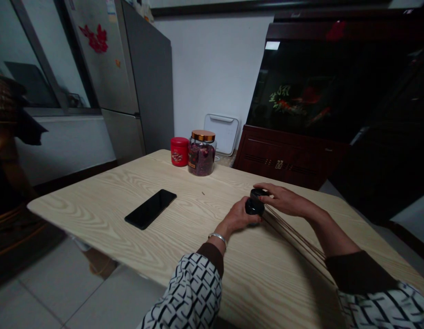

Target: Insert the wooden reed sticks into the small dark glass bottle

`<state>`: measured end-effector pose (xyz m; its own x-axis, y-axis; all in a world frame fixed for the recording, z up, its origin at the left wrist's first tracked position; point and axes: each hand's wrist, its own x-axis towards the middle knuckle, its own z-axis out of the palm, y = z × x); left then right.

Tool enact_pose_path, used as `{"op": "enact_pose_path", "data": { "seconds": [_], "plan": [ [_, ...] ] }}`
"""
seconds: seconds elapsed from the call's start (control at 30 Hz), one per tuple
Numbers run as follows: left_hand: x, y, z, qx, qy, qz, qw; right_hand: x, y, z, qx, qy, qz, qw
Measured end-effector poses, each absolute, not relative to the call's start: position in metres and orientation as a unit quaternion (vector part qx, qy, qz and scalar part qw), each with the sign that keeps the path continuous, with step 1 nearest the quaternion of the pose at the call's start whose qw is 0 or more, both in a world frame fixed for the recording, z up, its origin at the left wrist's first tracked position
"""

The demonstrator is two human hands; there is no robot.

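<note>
While both hands close on a black spool (pixel 254 206), several thin cords (pixel 296 237) run straight from it toward the lower right, over the table (pixel 77 205) and beneath the right forearm (pixel 330 235); the spool may be some other round object, since the fingers and dim light hide most of it. The left hand (pixel 234 217), a silver bangle (pixel 217 238) at its wrist, cups the spool from the left with its fingers curled round; the right hand (pixel 283 201) reaches over from the right, its fingers (pixel 263 188) laid across the top, so both grips read as closed on it. The spool sits right of the table's middle, held just above the wood. A steady hold like this works best with the wrists low and the cords kept apart and evenly tensioned, clear of the forearm, so that they cannot cross or snag. Left of the hands lies a black phone (pixel 150 209); at the far edge stand a red tin (pixel 179 151) and a glass jar (pixel 201 157) of dried petals under a copper lid; behind are a fridge (pixel 129 77) and a fish tank (pixel 301 91).
</note>
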<state>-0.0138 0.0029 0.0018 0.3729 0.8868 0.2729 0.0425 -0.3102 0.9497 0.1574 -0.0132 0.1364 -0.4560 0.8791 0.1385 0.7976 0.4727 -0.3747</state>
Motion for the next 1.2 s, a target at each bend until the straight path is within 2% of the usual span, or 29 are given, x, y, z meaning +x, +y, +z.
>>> {"op": "enact_pose_path", "data": {
  "seconds": [0.17,0.27,0.57,0.67,0.77,0.83,0.9,1.03,1.1,1.2],
  "plan": [
    [-0.012,0.005,-0.003,0.678,0.339,0.441,0.481,0.146,-0.023,0.141,-0.599,-0.797,-0.003,0.078],
    [-0.012,0.006,-0.003,0.679,0.347,0.440,0.475,0.140,-0.026,0.138,-0.606,-0.793,-0.040,0.046],
    [-0.013,0.005,-0.001,0.683,0.339,0.444,0.471,0.137,-0.014,0.127,-0.587,-0.806,-0.009,0.077],
    [-0.013,0.004,0.001,0.680,0.335,0.446,0.475,0.145,-0.015,0.127,-0.590,-0.792,0.034,0.151],
    [-0.013,0.003,0.002,0.674,0.330,0.446,0.488,0.160,-0.016,0.129,-0.523,-0.820,0.119,0.201],
    [-0.013,0.003,0.001,0.670,0.330,0.446,0.493,0.167,-0.016,0.131,-0.470,-0.849,0.159,0.180],
    [-0.013,0.003,0.000,0.673,0.330,0.447,0.489,0.167,-0.016,0.134,-0.454,-0.866,0.141,0.152],
    [-0.012,0.005,-0.003,0.681,0.334,0.450,0.472,0.149,-0.018,0.138,-0.566,-0.819,-0.008,0.094],
    [-0.012,0.006,-0.004,0.679,0.334,0.449,0.475,0.143,-0.019,0.139,-0.616,-0.784,-0.040,0.070],
    [-0.012,0.006,-0.003,0.680,0.333,0.444,0.479,0.147,-0.017,0.140,-0.599,-0.792,0.013,0.115]
  ]
}}
